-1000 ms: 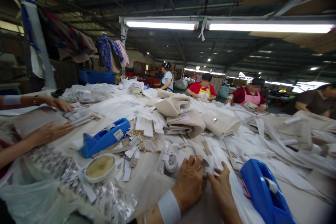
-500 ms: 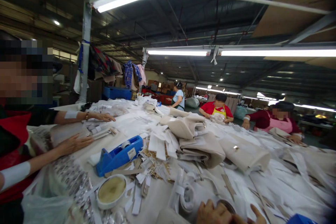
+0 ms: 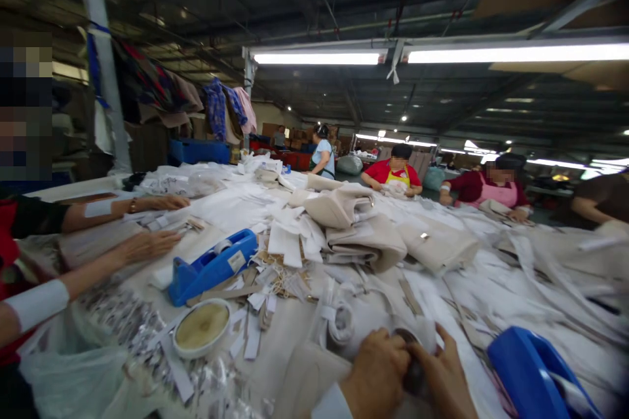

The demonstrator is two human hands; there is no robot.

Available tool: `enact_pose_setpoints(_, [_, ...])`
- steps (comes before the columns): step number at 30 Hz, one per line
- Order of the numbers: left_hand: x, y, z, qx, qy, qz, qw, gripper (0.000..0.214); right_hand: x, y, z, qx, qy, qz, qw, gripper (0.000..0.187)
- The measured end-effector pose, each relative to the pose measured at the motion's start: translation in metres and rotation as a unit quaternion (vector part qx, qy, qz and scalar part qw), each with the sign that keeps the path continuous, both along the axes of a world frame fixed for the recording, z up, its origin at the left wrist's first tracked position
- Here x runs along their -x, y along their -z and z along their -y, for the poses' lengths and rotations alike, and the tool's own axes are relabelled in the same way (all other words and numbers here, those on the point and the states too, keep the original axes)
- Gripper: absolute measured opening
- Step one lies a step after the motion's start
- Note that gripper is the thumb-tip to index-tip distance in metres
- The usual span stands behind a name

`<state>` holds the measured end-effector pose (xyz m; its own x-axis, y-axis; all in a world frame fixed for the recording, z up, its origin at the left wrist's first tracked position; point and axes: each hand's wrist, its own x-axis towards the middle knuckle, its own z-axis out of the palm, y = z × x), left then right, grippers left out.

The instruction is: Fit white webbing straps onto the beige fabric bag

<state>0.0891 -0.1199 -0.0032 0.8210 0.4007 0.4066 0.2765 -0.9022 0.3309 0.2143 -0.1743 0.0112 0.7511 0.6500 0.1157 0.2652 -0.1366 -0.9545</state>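
Note:
At the bottom of the view, my left hand (image 3: pixel 376 366) and my right hand (image 3: pixel 442 373) both grip a small round roll with a dark rim (image 3: pixel 415 366), probably tape, which they partly hide. Just behind my hands lies a white fabric roll (image 3: pixel 346 327). A blue tape dispenser (image 3: pixel 531 366) stands close to my right hand, cut off by the frame. A beige fabric piece (image 3: pixel 314 380) lies below my left hand. Folded beige fabric pieces (image 3: pixel 361 236) are heaped farther ahead.
A second blue tape dispenser (image 3: pixel 211 268) and a round dish with yellowish contents (image 3: pixel 201 328) stand among white labels. A co-worker's hands (image 3: pixel 147 245) work at the left, beside a plastic bag (image 3: pixel 73 370). Several people work along the long, cluttered table (image 3: pixel 147 288).
My hands have come together on the small round roll and sit lower in the view. The view has swung, bringing the left co-worker's head partly in and shifting the blue dispenser to the right.

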Motion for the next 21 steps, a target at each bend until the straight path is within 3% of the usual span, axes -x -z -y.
enact_pose_setpoints(4, [0.017, -0.020, 0.001, 0.027, 0.049, 0.000, 0.998, 0.020, 0.011, 0.000, 0.003, -0.010, 0.015, -0.060, 0.998, 0.092])
enact_pose_setpoints(10, [0.020, -0.026, -0.002, 0.060, 0.105, 0.020, 0.992, 0.017, 0.017, -0.003, 0.003, 0.019, 0.017, -0.047, 0.999, 0.093])
enact_pose_setpoints(17, [0.022, -0.027, -0.001, 0.082, 0.091, -0.006, 0.992, 0.007, 0.014, -0.002, -0.003, 0.023, 0.036, 0.059, 0.997, 0.083])
enact_pose_setpoints(21, [0.022, -0.029, -0.005, 0.153, 0.102, -0.010, 0.983, 0.014, 0.037, -0.017, 0.001, -0.062, 0.070, 0.225, 0.970, 0.070])
